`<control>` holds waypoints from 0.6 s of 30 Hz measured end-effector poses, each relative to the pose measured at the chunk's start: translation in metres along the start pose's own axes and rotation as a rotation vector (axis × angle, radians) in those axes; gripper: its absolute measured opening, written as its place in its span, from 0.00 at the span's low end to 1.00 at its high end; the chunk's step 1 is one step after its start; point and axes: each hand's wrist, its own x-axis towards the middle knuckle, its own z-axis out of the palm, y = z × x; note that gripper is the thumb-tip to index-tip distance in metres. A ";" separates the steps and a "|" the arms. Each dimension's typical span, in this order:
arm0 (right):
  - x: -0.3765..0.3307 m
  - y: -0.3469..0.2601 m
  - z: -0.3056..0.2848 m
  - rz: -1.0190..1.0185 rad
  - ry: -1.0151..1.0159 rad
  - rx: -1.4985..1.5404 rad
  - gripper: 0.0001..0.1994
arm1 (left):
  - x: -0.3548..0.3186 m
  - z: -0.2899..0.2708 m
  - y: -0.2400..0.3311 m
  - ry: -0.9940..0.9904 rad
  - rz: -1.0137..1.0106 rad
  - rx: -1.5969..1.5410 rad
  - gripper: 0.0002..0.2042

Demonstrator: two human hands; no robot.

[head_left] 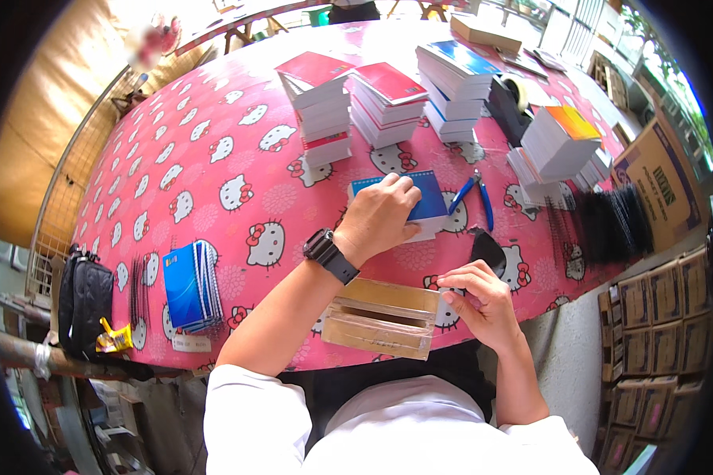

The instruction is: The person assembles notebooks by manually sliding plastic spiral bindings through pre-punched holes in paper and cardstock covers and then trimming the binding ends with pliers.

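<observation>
The left hand (380, 212), wearing a black watch, lies over a blue-covered pad (430, 196), its fingers bent across the cover and the thumb by the near edge; whether it grips or only rests there, I cannot tell.

Taking the left hand as the dial's centre, the right hand (480, 302) is between 4 and 5 o'clock, fingers loosely curled and thumb near their tips, just beside the right end of a wooden box (376, 342) at 6. Whether anything thin sits between those fingertips is unclear. The box lies close to the near edge of the table (206, 190), leaving little room there. The widest bare stretch runs from 9 to 11 o'clock. Room is tighter at 3, where blue-handled cutters (477, 196) lie near the pad, with black coils (614, 222) well beyond. Red-topped stacks (388, 83) bound it from 11 to 12, a blue-topped stack (459, 59) at 1.

The pad's cover is deep blue, with a row of pale dots along its far edge and white pages showing below. The box is pale brown, open-topped and divided lengthwise.
</observation>
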 end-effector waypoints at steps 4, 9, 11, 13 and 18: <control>-0.011 0.011 0.000 0.064 0.014 0.018 0.07 | 0.003 0.004 0.000 -0.025 -0.027 -0.006 0.19; -0.008 0.017 0.000 0.058 -0.009 0.025 0.08 | 0.007 0.000 -0.015 0.001 -0.049 -0.240 0.18; -0.006 0.017 0.000 0.043 -0.021 0.025 0.08 | 0.009 -0.002 -0.015 -0.026 -0.046 -0.237 0.19; -0.006 0.017 0.001 0.040 -0.023 0.034 0.08 | 0.008 -0.004 -0.016 -0.047 -0.064 -0.262 0.19; -0.012 0.021 0.003 0.038 -0.015 0.044 0.09 | 0.007 -0.004 -0.019 -0.055 -0.081 -0.323 0.18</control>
